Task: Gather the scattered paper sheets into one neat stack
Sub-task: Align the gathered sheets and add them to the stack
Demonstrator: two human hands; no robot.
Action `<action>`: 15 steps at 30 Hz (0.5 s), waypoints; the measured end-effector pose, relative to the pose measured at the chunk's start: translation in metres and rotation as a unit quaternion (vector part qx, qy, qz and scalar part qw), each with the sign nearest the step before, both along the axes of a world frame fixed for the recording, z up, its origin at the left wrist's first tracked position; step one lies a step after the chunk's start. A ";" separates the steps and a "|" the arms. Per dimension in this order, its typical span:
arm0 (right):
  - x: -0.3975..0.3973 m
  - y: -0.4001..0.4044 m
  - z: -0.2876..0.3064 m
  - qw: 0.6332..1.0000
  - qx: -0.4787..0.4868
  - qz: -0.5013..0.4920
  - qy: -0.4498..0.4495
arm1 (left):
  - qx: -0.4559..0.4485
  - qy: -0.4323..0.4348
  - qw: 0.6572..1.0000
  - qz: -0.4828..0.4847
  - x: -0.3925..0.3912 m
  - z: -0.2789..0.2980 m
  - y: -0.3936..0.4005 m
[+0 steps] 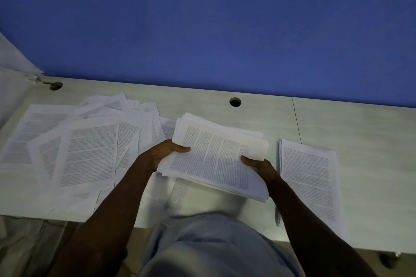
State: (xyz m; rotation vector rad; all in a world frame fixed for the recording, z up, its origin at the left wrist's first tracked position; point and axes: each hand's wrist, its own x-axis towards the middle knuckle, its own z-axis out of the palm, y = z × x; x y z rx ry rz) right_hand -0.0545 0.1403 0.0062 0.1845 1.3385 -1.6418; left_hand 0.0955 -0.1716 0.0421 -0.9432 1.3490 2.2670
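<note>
Bundle of printed sheets (pixel 216 157), frame centre, above pale bench (pixel 360 132); left hand (pixel 161 153) and right hand (pixel 258 166) fingers clamp its sides. Scattered sheets (pixel 78 141) left; neat stack (pixel 309 177) right.

I've got both hands, left hand (pixel 165 152) and right hand (pixel 258 165), gripping a bundle of sheets (pixel 216 157) above the desk (pixel 349 128). Loose pages (pixel 90 148) sprawl left, tidy stack (pixel 308 177) right.

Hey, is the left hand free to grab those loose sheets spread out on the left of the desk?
Probably not yet. The left hand is gripping the bundle of sheets together with the right hand. The loose sheets lie uncovered right beside it, so nothing blocks the way once the bundle is put down.
</note>
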 end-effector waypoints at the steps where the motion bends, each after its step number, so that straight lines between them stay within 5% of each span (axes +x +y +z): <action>1: 0.002 0.000 -0.001 1.000 -0.007 -0.026 -0.002 | 0.025 0.010 0.999 0.027 0.002 -0.002 -0.002; 5: 0.017 -0.017 -0.005 0.995 -0.008 -0.104 0.003 | 0.065 0.008 0.972 0.224 -0.008 -0.009 0.029; 9: 0.035 -0.039 0.008 1.000 -0.011 0.024 -0.010 | -0.013 0.035 0.964 0.263 -0.022 -0.014 0.068; 15: -0.019 -0.007 0.035 0.996 0.033 0.087 -0.006 | -0.030 0.094 0.995 -0.011 -0.004 0.004 0.017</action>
